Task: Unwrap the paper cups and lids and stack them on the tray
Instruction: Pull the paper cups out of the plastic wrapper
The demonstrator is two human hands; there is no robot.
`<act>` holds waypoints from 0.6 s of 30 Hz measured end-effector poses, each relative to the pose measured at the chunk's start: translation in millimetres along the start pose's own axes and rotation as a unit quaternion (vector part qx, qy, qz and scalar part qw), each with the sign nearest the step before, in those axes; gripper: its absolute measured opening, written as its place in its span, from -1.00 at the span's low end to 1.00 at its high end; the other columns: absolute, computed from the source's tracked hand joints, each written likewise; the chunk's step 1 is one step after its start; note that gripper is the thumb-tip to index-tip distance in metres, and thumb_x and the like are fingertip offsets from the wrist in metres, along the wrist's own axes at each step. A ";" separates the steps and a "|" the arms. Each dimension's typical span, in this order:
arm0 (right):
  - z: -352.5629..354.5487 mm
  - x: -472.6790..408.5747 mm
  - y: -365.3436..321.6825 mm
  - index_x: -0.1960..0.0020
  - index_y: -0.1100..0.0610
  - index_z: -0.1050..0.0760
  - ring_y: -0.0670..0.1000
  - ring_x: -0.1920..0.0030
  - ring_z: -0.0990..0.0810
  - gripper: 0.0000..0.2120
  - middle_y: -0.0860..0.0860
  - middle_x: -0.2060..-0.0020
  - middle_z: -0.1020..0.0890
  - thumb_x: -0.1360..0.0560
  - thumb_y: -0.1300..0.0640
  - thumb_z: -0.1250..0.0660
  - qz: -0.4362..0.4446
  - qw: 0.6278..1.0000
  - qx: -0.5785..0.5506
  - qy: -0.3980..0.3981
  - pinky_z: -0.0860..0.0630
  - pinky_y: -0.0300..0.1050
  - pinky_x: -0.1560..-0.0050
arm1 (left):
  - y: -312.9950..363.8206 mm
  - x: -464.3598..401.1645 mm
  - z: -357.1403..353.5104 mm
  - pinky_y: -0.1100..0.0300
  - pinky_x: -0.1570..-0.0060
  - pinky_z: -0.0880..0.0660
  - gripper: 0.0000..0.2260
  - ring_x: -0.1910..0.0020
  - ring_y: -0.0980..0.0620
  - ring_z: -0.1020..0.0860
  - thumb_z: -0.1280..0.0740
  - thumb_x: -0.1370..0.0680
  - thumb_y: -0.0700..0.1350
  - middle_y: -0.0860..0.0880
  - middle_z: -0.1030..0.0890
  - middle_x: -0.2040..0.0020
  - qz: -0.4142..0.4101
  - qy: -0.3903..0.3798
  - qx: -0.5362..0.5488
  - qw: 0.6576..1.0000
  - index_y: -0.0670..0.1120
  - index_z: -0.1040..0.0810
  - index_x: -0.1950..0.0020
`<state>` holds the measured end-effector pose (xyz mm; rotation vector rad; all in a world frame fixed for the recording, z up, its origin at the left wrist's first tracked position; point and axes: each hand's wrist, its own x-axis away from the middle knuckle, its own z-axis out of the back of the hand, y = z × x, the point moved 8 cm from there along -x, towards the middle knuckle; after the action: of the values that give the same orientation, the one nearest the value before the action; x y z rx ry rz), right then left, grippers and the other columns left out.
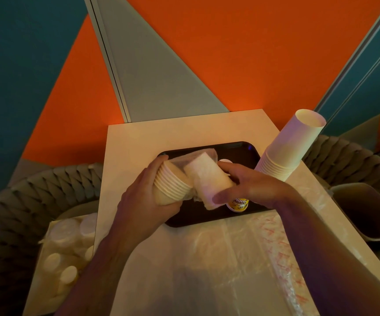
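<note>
So closest to the camera there's a sheet of clear plastic wrap (pixel 237 258) spread flat over the near end of the white table (pixel 125 151), with some red print running along its right side. Off to the left, below the table edge, sits a pack of white lids (pixel 63 254), looks like it's in plastic.

Both hands are up over the near edge of the black tray (pixel 207 216). The left hand (pixel 143 199) has its fingers curled round a nested stack of paper cups (pixel 173 185), rims showing, tilted on its side. The right hand (pixel 250 185) grips a second bundle of cups in plastic wrap (pixel 207 181), thumb underneath, fingers over the top. The two bundles touch in the middle, and loose wrap bunches up behind them.

Just under the right hand, on the tray, there's a small yellow printed tub (pixel 239 204); can't read the label.

Further right, a tall unwrapped cup stack (pixel 289 147) stands on the table just beside the tray's right end, leaning.

Behind it all is an orange and teal wall (pixel 230 53).
</note>
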<state>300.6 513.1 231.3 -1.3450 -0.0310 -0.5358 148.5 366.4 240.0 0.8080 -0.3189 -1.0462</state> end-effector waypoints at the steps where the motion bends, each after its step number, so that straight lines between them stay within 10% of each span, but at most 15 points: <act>1: 2.0 -0.3 3.1 -0.28 -0.22 -0.46 0.05 -0.20 -0.61 -0.28 -0.02 -0.18 -0.58 -0.17 -0.04 -0.62 -0.007 1.000 0.017 0.009 -0.64 0.03 -0.16 | -0.2 -0.5 0.9 -0.03 -0.11 -0.57 -0.10 -0.24 0.12 -0.44 -0.64 -0.32 0.08 0.21 -0.41 -0.33 0.000 0.005 0.002 1.000 0.26 -0.17 -0.51; 9: 8.8 2.7 11.8 -0.30 -0.31 -0.36 -0.05 -0.16 -0.58 -0.17 -0.13 -0.12 -0.58 -0.15 0.12 -0.62 0.025 0.997 -0.034 0.062 -0.63 -0.14 0.02 | -12.7 -2.8 7.2 -0.08 -0.07 -0.58 -0.14 -0.21 0.08 -0.48 -0.61 -0.30 0.19 0.22 -0.45 -0.30 0.019 0.031 0.017 0.999 0.28 -0.21 -0.47; 13: 13.4 -3.9 23.6 -0.34 0.01 -0.47 0.06 -0.18 -0.61 -0.28 0.06 -0.13 -0.64 -0.18 0.05 -0.50 0.014 0.972 -0.224 0.061 -0.56 -0.02 -0.11 | -17.7 -1.6 4.8 -0.10 -0.06 -0.59 -0.15 -0.20 0.07 -0.49 -0.62 -0.32 0.14 0.19 -0.46 -0.29 0.028 0.034 0.016 0.999 0.26 -0.21 -0.47; 18: 60.6 1.8 27.2 -0.31 -0.04 -0.46 0.05 -0.16 -0.63 -0.41 0.01 -0.12 -0.65 -0.35 0.07 -0.61 0.010 0.959 -0.080 0.272 -0.61 0.05 -0.16 | -27.2 0.1 3.8 -0.12 -0.03 -0.60 -0.18 -0.18 0.08 -0.49 -0.62 -0.32 0.10 0.21 -0.46 -0.25 0.041 0.046 0.017 0.998 0.27 -0.23 -0.44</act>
<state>329.6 572.1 221.8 -1.3111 0.4849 -0.8911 128.8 357.8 222.8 0.8637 -0.2892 -0.9264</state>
